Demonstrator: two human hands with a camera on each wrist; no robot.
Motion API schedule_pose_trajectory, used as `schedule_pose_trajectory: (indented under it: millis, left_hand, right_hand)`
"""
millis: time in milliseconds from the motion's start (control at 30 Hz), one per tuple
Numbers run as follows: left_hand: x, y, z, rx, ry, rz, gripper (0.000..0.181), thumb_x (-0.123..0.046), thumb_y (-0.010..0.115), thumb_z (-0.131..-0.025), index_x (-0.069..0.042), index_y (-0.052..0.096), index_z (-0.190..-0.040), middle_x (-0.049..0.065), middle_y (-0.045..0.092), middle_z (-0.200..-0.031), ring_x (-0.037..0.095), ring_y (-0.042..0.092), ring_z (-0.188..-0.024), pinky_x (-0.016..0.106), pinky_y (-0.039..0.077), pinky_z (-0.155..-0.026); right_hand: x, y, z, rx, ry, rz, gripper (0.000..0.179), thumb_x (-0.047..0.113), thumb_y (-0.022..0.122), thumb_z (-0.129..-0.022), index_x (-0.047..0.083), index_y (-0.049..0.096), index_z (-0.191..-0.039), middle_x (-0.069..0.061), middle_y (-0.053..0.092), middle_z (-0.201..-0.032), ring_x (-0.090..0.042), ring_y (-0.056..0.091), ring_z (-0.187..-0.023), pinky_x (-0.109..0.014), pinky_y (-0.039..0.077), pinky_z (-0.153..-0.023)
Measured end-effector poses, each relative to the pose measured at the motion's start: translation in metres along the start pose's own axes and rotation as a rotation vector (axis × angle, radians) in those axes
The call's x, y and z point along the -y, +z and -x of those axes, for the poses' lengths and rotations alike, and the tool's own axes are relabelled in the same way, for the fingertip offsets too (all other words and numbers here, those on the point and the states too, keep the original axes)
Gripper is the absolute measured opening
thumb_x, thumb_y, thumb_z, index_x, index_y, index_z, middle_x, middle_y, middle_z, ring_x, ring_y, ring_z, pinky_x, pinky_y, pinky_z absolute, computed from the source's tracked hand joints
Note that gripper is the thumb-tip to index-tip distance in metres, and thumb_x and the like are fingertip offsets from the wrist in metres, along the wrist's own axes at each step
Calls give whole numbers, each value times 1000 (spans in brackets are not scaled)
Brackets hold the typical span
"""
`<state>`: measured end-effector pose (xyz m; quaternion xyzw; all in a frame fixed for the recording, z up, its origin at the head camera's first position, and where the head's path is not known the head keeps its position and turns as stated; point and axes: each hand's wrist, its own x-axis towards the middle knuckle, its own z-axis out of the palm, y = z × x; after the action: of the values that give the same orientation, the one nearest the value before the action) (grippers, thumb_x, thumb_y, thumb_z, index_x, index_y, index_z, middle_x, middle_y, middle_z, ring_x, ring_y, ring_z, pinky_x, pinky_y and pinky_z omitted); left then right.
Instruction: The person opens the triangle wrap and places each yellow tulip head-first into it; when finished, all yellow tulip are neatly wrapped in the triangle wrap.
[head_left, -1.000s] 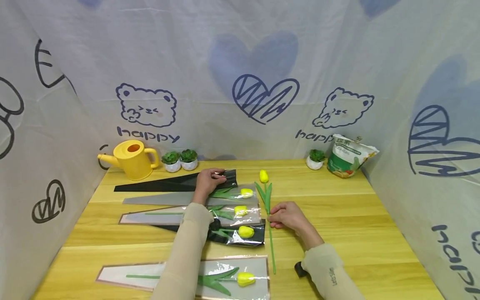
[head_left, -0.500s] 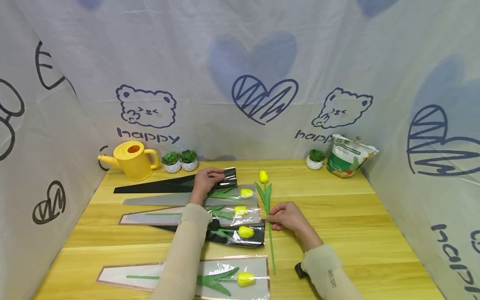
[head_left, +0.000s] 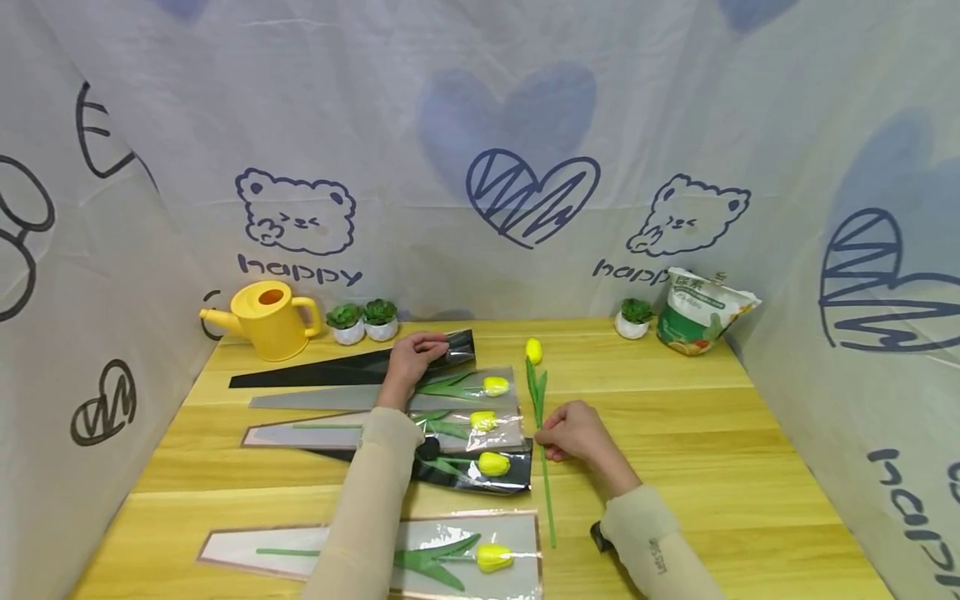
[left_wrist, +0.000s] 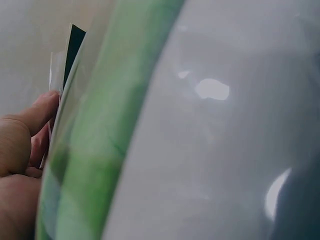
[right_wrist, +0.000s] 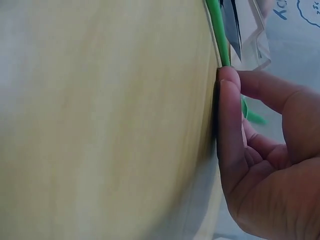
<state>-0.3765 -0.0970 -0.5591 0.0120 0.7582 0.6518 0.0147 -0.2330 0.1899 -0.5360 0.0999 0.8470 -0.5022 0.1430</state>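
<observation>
In the head view, my left hand [head_left: 408, 367] pinches the wide end of a long black flower sleeve [head_left: 322, 371] at the back of the table. Its clear front and dark edge [left_wrist: 75, 42] show in the left wrist view beside my left hand [left_wrist: 22, 145]. My right hand [head_left: 581, 435] pinches the green stem of a yellow artificial tulip [head_left: 533, 350] between thumb and finger. The tulip lies lengthwise, bloom away from me, right of the sleeves. In the right wrist view the stem [right_wrist: 218, 32] enters the fingertips of my right hand [right_wrist: 260, 165].
Several sleeved tulips lie leftward: in a grey sleeve [head_left: 315, 397], a pink-edged sleeve [head_left: 300, 435], a black sleeve [head_left: 517, 475] and a nearer pink-edged one [head_left: 262, 537]. Behind stand a yellow watering can [head_left: 273, 329], small potted succulents [head_left: 347, 332] and a green-white bag [head_left: 690, 321].
The tulip has turned on its stem, so its leaves now lie closer together. The black sleeve's wide end has risen slightly under my left hand. My right hand has barely moved.
</observation>
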Motion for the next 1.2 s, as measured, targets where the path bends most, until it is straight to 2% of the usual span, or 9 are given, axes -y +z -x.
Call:
schedule_pose_trajectory:
  millis: [233, 400, 567, 833, 1100, 1200]
  left_hand:
    - [0, 0, -1, 2, 3, -3, 26, -11, 75, -96, -2, 75, -120, 11, 80, -106, 7, 70, -92, 21, 53, -82]
    - [1, -1, -1, -10, -14, 0, 27, -14, 76, -96, -4, 76, -120, 7, 80, -104, 8, 70, -94, 21, 53, -84]
    - [2, -1, -1, -10, -17, 16, 29, -15, 77, -95, -4, 75, -122, 8, 80, -106, 7, 70, -94, 20, 53, -83]
    - [0, -1, -1, -5, -13, 17, 30, -11, 75, -96, -2, 74, -124, 15, 79, -110, 19, 73, -104, 22, 55, -86]
    - [-1, -3, 1, 16, -54, 44, 32, -12, 75, -97, -2, 72, -127, 3, 80, -102, 19, 70, -108, 35, 54, -100]
    - [-3, -1, 2, 29, -53, 49, 33, -12, 75, -96, -1, 72, -127, 4, 80, -103, 21, 70, -109, 40, 53, -103]
  right_hand:
    - [-3, -3, -1, 15, -4, -71, 10, -2, 78, -84, -6, 70, -89, -11, 69, -69, -11, 64, -51, -25, 58, -51]
    - [-1, -6, 0, 16, -17, -106, 8, -3, 76, -87, -8, 71, -91, -14, 71, -76, -12, 65, -55, -26, 59, -55]
    - [3, -12, 0, 14, -42, -132, 7, -3, 73, -91, -9, 71, -94, -15, 72, -77, -13, 67, -59, -27, 60, -58]
    - [8, -26, -3, -49, -138, -133, 13, 2, 71, -94, -10, 71, -99, -10, 73, -75, -13, 69, -62, -31, 62, -63]
    - [18, -45, -1, -130, -199, -134, 19, 6, 68, -96, -10, 72, -105, -10, 75, -78, -15, 73, -66, -39, 64, -70]
    - [22, -52, 0, -157, -209, -163, 20, 5, 67, -97, -11, 71, -107, -9, 76, -79, -12, 72, -66, -38, 64, -71]
